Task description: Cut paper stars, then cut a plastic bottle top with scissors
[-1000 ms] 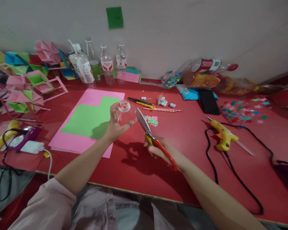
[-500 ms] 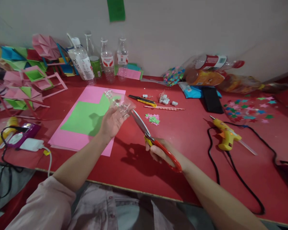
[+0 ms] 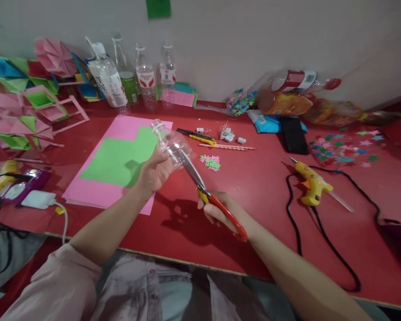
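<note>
Left hand (image 3: 156, 174) gripped the clear bottle piece (image 3: 172, 145), fingers partly hidden behind it. Piece = clock centre: held up off the red surface (image 3: 263, 187), neck toward 11, wide end toward 4. Scissors (image 3: 200, 183), between 4 and 5: tips overlapped the wide end; couldn't tell if plastic sat between the blades. Right hand (image 3: 232, 207), further out same direction: closed round the red handles.

Doing it well, my judgement: left grip needed to be firm but light, since thin plastic probably flexed easily. Left fingers belonged clear of the blade line and looked close to it. Best bite was nearer the pivot than the tips, short strokes, piece rotated into the blades rather than right wrist twisted. Main risk: tips skating off the curved wall.

Labels, left to right. White-labelled bottle (image 3: 112, 84), 10 o'clock: dark characters, too blurred to read. Green-labelled container (image 3: 129, 88), between 10 and 11: small pale patch, no legible text. Red-emblem bottle (image 3: 146, 79), 11: red mark on white, brand unreadable. Neighbouring bottle (image 3: 167, 76), 12: small red-and-white label, same problem. Orange-labelled bottle (image 3: 284, 106), between 2 and 3: text unclear. Red-labelled bottle (image 3: 294, 82), 2, lying: pale panel, barcode-like, wording illegible.
</note>
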### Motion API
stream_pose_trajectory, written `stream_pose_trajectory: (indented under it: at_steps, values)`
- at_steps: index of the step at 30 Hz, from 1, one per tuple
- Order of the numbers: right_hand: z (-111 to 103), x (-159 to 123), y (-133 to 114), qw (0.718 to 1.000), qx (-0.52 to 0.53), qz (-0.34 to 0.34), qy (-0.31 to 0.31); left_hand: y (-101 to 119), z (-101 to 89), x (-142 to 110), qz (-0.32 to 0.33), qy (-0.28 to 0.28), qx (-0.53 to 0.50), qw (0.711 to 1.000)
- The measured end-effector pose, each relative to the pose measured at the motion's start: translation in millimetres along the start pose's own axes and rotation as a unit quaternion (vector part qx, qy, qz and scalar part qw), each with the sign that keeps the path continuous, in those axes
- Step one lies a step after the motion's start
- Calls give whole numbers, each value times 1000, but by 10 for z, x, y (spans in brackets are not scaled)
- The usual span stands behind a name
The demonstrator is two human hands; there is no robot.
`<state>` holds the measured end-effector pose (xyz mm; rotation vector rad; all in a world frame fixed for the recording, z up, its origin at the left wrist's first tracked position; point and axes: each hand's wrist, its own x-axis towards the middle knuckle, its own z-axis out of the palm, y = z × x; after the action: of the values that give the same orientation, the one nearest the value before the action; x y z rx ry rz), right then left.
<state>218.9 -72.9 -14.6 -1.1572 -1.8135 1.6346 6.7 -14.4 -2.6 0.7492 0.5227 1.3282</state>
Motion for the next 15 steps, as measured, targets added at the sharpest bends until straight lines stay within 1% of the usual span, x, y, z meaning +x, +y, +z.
stream_pose_trajectory:
  at_steps: [2,5,9,15]
  values:
    - [8,3,19,1000,-29,3,10,15,25,-7,-2,0,-1,1000]
    - [21,1,26,999,-49,0,10,43,37,-10,-8,7,-1,1000]
    - [28,1,20,999,-42,-1,7,77,13,-8,-21,13,-7,1000]
    - [36,-4,-11,1000,-22,13,2,56,-3,-8,-10,3,-13,1000]
